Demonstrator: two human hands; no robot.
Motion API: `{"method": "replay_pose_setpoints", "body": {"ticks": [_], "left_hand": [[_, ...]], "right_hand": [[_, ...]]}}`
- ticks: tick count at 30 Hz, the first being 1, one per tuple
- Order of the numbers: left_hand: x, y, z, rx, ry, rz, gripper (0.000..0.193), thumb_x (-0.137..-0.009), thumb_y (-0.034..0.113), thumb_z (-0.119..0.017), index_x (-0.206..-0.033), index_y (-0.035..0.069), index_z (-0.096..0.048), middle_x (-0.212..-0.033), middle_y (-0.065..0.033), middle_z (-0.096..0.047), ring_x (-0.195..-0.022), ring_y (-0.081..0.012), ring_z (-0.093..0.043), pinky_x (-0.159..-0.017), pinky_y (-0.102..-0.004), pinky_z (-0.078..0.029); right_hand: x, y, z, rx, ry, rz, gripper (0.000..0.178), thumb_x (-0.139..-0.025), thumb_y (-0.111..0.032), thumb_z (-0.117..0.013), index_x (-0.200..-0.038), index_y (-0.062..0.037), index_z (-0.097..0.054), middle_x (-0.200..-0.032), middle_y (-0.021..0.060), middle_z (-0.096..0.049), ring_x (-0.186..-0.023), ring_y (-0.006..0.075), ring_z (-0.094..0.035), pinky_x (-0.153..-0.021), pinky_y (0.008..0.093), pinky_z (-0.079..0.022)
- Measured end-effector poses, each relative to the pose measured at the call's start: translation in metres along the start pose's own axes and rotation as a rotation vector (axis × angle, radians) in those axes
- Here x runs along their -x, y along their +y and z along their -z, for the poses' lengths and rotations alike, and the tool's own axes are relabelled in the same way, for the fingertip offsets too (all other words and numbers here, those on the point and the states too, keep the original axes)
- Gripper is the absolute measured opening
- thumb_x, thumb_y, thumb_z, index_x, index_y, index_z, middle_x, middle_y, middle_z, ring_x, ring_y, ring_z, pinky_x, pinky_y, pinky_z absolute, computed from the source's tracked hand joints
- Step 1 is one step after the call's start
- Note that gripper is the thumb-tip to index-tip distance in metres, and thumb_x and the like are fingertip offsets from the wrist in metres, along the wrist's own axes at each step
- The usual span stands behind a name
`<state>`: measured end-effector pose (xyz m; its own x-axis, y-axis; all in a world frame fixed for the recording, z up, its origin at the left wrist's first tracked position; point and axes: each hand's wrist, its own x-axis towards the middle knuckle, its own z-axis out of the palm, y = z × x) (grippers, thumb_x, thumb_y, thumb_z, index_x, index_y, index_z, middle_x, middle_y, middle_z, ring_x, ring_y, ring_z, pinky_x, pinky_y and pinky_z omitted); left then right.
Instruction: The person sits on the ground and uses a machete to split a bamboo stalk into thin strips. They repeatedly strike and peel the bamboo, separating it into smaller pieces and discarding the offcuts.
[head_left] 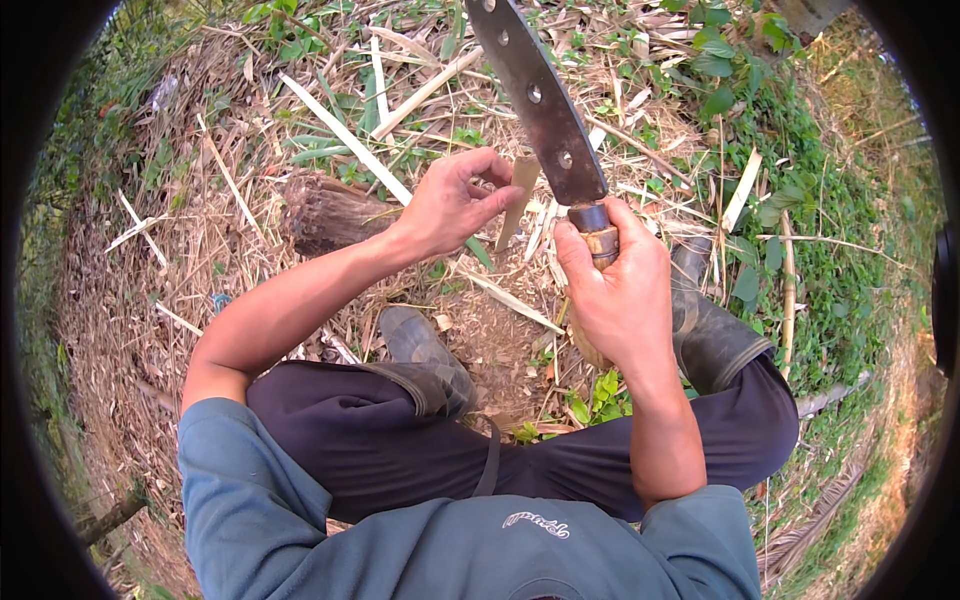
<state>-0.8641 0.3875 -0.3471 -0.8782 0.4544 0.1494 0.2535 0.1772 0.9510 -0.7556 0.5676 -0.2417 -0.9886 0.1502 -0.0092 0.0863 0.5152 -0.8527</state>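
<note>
Head view shows a holed knife [549,127], plus white script [537,524] on the shirt [440,555].

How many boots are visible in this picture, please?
2: the left boot is below the left hand in the picture; the right boot is just right of the right hand, which holds the machete.

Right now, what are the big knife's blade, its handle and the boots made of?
The blade looks like dark metal, likely steel: flat, with round holes. The handle could be wood or bamboo, brown with ring-like bands. The boots seem rubber: dull, thick-rimmed.
</note>
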Motion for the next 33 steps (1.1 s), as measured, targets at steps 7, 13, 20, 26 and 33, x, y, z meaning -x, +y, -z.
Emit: {"method": "replay_pose_setpoints", "body": {"ticks": [7, 13, 20, 26, 33], "left_hand": [[0.0, 0.001, 0.001, 0.038, -0.031, 0.086, 0.014, -0.095, 0.01, -0.072, -0.102, -0.001, -0.065, -0.099, -0.0023, -0.067, -0.092, -0.009, -0.064, -0.078, -0.0289, -0.061], [0.005, -0.003, 0.0, -0.027, -0.041, 0.034, 0.015, -0.094, 0.01, -0.073, -0.102, 0.001, -0.064, -0.1, -0.0015, -0.067, -0.094, -0.0093, -0.064, -0.082, -0.0304, -0.06], [0.004, 0.003, -0.002, -0.043, -0.078, 0.009, 0.015, -0.094, 0.012, -0.073, -0.102, 0.002, -0.066, -0.101, -0.0023, -0.069, -0.096, -0.0115, -0.065, -0.083, -0.0322, -0.059], [0.001, 0.001, -0.001, -0.05, -0.046, 0.02, 0.015, -0.094, 0.012, -0.072, -0.103, 0.001, -0.067, -0.101, -0.0055, -0.07, -0.095, -0.0135, -0.067, -0.083, -0.0344, -0.06], [-0.004, -0.006, -0.005, -0.009, -0.052, 0.046, 0.017, -0.095, 0.015, -0.073, -0.105, 0.002, -0.068, -0.102, -0.0032, -0.07, -0.096, -0.0115, -0.066, -0.087, -0.0332, -0.058]], "right_hand": [[-0.002, -0.012, 0.002, 0.072, 0.071, 0.102, 0.024, -0.09, -0.016, -0.07, -0.102, 0.0026, -0.06, -0.062, 0.0132, -0.066, -0.055, 0.0241, -0.069, -0.054, 0.0383, -0.051], [-0.01, -0.001, 0.004, 0.114, -0.019, 0.004, 0.02, -0.089, -0.016, -0.069, -0.094, 0.0021, -0.062, -0.063, 0.0171, -0.066, -0.058, 0.0305, -0.07, -0.056, 0.0412, -0.052], [-0.002, 0.007, 0.01, 0.033, 0.001, 0.021, 0.021, -0.091, -0.018, -0.07, -0.098, 0.0008, -0.065, -0.061, 0.0051, -0.061, -0.052, 0.0108, -0.055, -0.05, 0.0328, -0.044], [0.004, -0.017, 0.013, -0.062, 0.103, 0.157, 0.019, -0.089, -0.014, -0.071, -0.101, 0.0004, -0.064, -0.061, 0.0085, -0.064, -0.052, 0.0151, -0.062, -0.051, 0.033, -0.047], [-0.009, -0.002, 0.001, 0.156, 0.008, 0.022, 0.02, -0.088, -0.016, -0.068, -0.094, 0.0019, -0.061, -0.063, 0.0171, -0.066, -0.059, 0.0336, -0.07, -0.057, 0.042, -0.052]]}}
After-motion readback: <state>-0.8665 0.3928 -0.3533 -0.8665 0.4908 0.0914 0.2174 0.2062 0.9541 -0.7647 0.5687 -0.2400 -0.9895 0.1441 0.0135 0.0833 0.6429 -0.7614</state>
